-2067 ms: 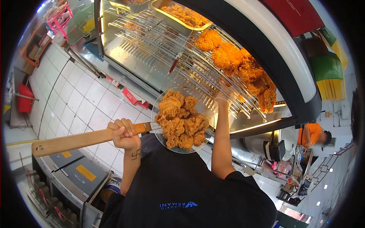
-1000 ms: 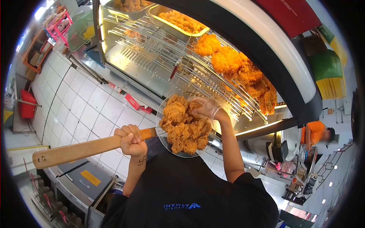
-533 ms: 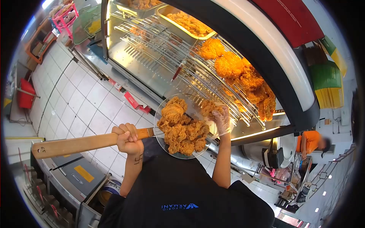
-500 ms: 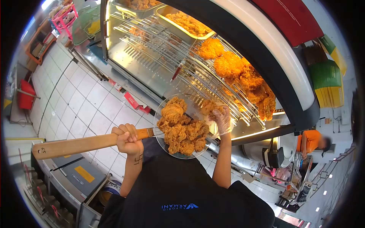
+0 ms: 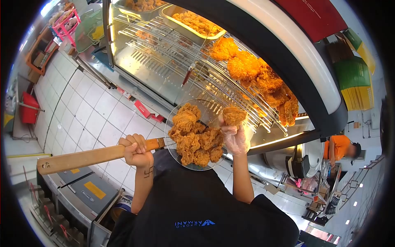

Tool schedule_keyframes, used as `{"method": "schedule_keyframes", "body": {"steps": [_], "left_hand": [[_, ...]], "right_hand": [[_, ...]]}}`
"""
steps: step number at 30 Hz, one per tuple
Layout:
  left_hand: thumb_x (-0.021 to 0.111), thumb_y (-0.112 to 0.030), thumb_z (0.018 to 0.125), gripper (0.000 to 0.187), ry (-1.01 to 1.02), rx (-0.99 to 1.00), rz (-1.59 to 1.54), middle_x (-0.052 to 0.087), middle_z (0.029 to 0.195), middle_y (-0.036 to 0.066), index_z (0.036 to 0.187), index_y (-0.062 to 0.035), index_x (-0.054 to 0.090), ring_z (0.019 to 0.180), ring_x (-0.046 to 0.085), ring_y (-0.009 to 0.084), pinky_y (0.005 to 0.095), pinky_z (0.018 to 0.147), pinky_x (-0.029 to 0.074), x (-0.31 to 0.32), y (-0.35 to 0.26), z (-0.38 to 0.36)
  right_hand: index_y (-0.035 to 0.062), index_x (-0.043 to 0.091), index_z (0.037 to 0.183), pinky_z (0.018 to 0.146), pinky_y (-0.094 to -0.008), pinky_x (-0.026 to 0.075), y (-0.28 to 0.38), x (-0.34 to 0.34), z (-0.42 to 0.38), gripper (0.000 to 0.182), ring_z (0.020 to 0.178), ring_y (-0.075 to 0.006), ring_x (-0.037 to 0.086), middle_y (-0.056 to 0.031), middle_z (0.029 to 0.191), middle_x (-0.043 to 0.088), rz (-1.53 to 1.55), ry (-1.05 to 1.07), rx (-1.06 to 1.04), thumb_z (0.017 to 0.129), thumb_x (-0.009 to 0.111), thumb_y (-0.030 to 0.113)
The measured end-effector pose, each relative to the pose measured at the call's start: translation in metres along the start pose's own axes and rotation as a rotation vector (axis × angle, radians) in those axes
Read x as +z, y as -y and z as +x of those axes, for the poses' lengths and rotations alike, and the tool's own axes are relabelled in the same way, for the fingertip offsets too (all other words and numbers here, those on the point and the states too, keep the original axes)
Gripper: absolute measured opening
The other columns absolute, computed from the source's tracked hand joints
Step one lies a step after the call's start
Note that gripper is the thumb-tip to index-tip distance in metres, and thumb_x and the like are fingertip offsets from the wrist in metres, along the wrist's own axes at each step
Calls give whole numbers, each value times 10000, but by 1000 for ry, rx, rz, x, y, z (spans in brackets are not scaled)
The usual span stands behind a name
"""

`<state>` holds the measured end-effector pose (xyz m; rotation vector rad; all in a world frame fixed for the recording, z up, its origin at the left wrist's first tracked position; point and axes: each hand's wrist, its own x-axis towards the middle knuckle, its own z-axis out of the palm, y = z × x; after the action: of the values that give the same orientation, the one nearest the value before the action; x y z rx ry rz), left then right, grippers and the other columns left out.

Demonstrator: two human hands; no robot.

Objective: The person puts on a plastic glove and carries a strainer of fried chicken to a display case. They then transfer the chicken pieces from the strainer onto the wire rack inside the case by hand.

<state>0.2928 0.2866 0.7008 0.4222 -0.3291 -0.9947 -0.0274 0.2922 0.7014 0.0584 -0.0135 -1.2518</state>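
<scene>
your left hand (image 5: 133, 150) is clenched round the long pale wooden handle (image 5: 82, 158) of the round wire-mesh skimmer (image 5: 170, 119), gripping close to the basket end. the heap of golden fried chicken pieces (image 5: 193, 138) sits in the mesh just beyond your knuckles. your right hand (image 5: 235, 138), in a thin clear plastic glove, is grasping a single crusted fried chicken piece (image 5: 233, 115) at its fingertips, lifted just above the skimmer's far rim and clear of the heap. beyond those fingers slopes the lit steel wire rack (image 5: 173, 57) of the display case, and to the right of them runs a row of fried pieces already on the rack (image 5: 259, 76). the step in hand looks like carrying that one piece to the rack, so keep the pinch light enough to spare the crust. hold the skimmer level and close under the right hand, so crumbs or a slip land in the mesh. set the piece down beside the row rather than dropping it, and steer clear of the red-handled tongs (image 5: 187, 76) lying on the wires.
</scene>
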Motion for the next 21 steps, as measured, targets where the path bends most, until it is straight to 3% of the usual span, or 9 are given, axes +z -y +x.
{"method": "schedule_keyframes", "body": {"steps": [2,6,9,12,13,16,17,21], "left_hand": [[509,-35,719,241,6,4,4,299,528,-11,641,-141,306,419,265,98,222,438,290,0,1,0],[503,-35,720,237,7,9,12,296,524,-11,639,-141,308,416,264,98,221,430,285,-1,1,1],[502,-35,721,237,-6,2,11,298,524,-12,638,-142,308,416,267,96,222,427,286,0,1,2],[500,-32,722,239,4,0,0,299,526,-14,638,-143,307,417,274,95,221,428,287,-2,2,3],[500,-31,722,238,3,1,2,300,527,-13,640,-143,307,419,276,95,221,428,288,-3,3,4],[498,-30,722,237,-3,1,6,300,528,-13,644,-143,306,422,280,94,220,431,288,-4,3,4],[497,-30,722,236,-5,-1,4,299,529,-14,646,-144,305,423,280,94,219,433,287,-4,3,5],[492,-35,723,235,18,-2,19,296,531,-16,652,-145,298,427,279,92,217,439,280,-3,3,6]], "right_hand": [[53,391,1387,711,-273,547,-1,-2,0,571,832,-228,553,-309,1292,429,96,16,71,890,663,128],[55,409,1378,716,-287,542,-16,5,2,563,850,-249,560,-302,1338,408,6,-24,-58,883,670,122],[67,407,1376,798,-323,565,-19,10,4,551,954,-283,588,-254,1360,425,-57,13,-15,887,659,108],[80,395,1379,908,-382,561,-26,21,5,568,1074,-311,586,-188,1373,444,-218,-176,-152,882,668,112],[105,460,1273,951,-461,547,-23,17,8,457,1144,-314,567,-143,1336,478,-356,-189,-192,874,682,115],[150,473,1213,828,-420,582,-30,24,13,449,1081,-290,607,-153,1293,529,-937,-233,-446,844,721,90],[161,470,1097,802,-436,587,-33,29,15,352,1068,-286,610,-111,1241,560,-1027,-307,-535,853,714,89],[166,470,1144,820,-434,582,-25,31,13,383,1087,-277,591,-99,1228,552,-1099,-444,-702,859,702,60]]}}
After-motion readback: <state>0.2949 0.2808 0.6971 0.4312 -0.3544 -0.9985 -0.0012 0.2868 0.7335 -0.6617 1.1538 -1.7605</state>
